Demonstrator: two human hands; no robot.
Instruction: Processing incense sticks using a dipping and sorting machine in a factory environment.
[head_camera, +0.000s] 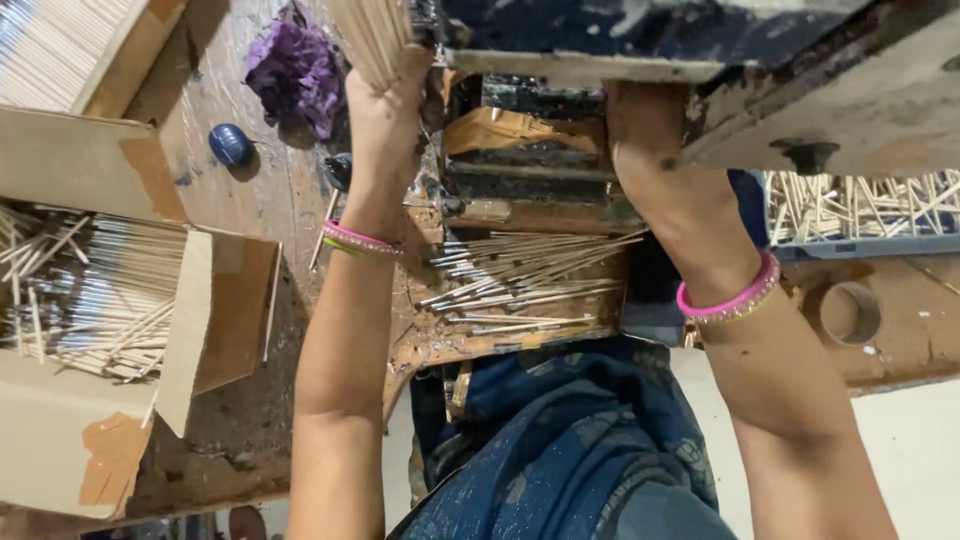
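Note:
My left hand is raised at the top centre, gripping a fanned bundle of thin pale sticks from below. My right hand reaches up under the dark, stained machine body, and its fingers are hidden there. Between my arms, several dark-coated sticks lie spread on the machine's stained wooden tray. Both wrists carry pink bangles.
An open cardboard box of pale sticks stands at left, another box at top left. A purple cloth and a dark blue ball lie on the bench. A blue crate of sticks sits at right, beside a tape roll.

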